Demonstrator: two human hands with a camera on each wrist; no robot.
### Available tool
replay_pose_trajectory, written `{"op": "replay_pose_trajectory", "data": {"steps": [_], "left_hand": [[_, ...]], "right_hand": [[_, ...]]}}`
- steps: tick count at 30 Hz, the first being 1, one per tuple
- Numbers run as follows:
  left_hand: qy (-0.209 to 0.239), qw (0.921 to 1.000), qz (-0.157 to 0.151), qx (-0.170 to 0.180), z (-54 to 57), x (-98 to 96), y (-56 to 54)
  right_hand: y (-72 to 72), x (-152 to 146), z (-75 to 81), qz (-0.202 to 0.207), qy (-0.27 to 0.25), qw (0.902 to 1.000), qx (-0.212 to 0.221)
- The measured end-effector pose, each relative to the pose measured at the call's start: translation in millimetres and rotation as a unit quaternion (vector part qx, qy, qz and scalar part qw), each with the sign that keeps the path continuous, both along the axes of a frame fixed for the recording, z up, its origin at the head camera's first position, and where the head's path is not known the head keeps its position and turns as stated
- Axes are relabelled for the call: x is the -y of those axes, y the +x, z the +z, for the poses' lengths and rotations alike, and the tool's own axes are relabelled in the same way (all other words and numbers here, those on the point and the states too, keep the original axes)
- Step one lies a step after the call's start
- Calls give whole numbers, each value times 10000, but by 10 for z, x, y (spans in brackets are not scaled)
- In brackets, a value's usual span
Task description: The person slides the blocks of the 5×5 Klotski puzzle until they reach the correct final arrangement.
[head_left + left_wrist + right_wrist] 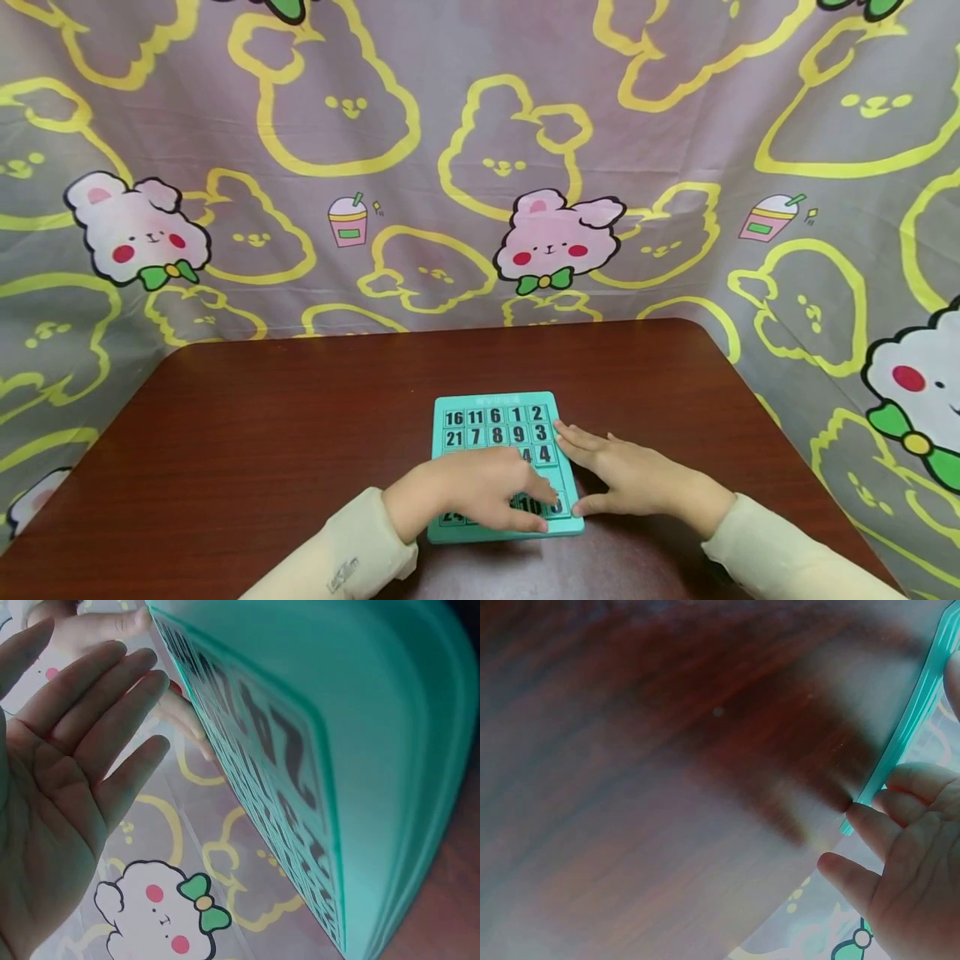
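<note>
Left hand lies loosely outstretched over the teal number slide puzzle on the near tabletop, right hand straight-fingered against its right edge; uneven pushing might jam the 10 tile or skid the puzzle.

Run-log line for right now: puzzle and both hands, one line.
puzzle: on table | left hand: over puzzle's lower half | right hand: at puzzle's right edge

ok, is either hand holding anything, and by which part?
Nothing gripped: the right hand touches the right edge of the number puzzle; the left hand is over its tiles.
</note>
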State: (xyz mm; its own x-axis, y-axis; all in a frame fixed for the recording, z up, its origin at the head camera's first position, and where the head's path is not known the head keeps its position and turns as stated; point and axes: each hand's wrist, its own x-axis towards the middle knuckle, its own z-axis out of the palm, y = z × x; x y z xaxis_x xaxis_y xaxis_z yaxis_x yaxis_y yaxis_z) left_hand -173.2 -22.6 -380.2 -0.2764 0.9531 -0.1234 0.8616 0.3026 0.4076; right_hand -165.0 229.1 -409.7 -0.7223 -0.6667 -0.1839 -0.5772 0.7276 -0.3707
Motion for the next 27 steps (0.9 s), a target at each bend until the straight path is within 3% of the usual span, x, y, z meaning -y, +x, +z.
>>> {"op": "replay_pose_trajectory", "data": {"steps": [9,19,27], "left_hand": [[147,9988,-446,-129,-38,-43,68],[192,9995,-232,30,-76,-39,-9],[149,9991,109,389,-95,-17,-128]], "right_hand": [[-2,-6,-11,14,21,10000,-64],[-3,-6,-13,-20,-8,10000,-14],[0,-6,-10,-28,-17,10000,49]]}}
